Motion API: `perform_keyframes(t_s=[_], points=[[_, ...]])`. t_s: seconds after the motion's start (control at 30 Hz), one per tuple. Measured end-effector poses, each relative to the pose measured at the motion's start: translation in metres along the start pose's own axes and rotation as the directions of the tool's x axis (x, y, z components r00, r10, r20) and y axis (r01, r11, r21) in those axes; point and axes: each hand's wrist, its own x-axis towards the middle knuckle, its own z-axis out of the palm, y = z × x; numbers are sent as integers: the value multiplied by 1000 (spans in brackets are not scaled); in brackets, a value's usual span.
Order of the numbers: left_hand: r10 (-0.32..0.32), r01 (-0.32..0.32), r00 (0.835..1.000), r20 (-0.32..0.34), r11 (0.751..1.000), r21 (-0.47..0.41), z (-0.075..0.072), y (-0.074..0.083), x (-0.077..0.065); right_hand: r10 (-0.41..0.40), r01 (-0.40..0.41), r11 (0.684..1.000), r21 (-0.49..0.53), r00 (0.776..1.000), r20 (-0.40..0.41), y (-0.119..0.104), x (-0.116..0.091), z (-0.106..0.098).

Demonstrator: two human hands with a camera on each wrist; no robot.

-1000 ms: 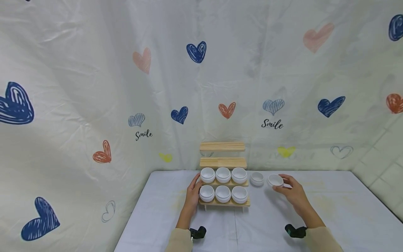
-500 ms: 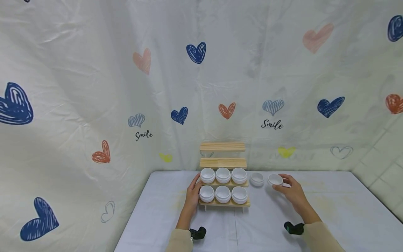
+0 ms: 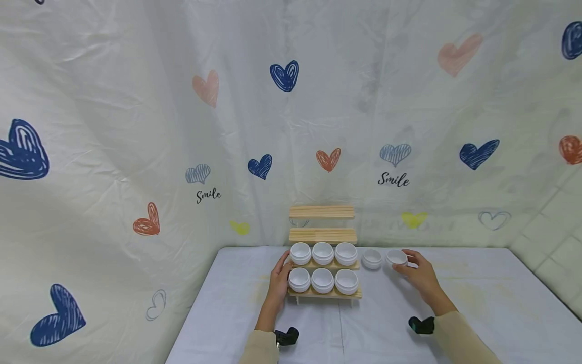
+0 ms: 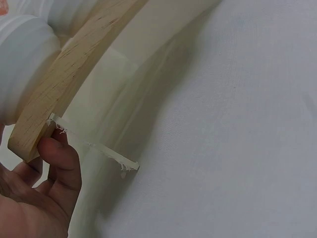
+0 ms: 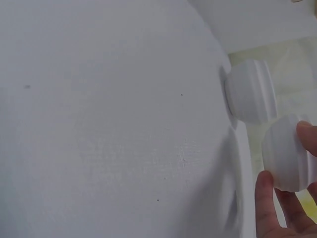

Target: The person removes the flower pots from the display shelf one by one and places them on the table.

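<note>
A tiered wooden rack (image 3: 322,235) stands at the back of the table, with three small white bowls (image 3: 322,280) on each of its two lower shelves. At its left end, my left hand (image 3: 276,285) grips the rack. The left wrist view shows curled fingers (image 4: 63,163) at the underside of a wooden shelf (image 4: 74,74). To the right of the rack, my right hand (image 3: 422,277) pinches a white bowl (image 3: 396,257), thumb on one side and fingers on the other. Another white bowl (image 3: 372,259) sits between this one and the rack.
The two upper shelves (image 3: 322,212) bear nothing. A white cloth covers the table (image 3: 386,323). Close behind the rack hangs a pale curtain (image 3: 336,101) printed with hearts. A thin white leg or strip (image 4: 116,156) runs below the shelf in the left wrist view.
My right hand and the bowl in it have shifted very slightly away from me and left, and the right forearm has swung a little left. The left hand and rack stay put.
</note>
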Motion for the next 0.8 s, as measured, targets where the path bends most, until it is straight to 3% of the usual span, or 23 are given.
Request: perform_keyframes(t_s=[0.8], points=[[-5,5,1000,1,1000,9,0,-1,1,27,-27,1000,7,999,-28,15,19,9]])
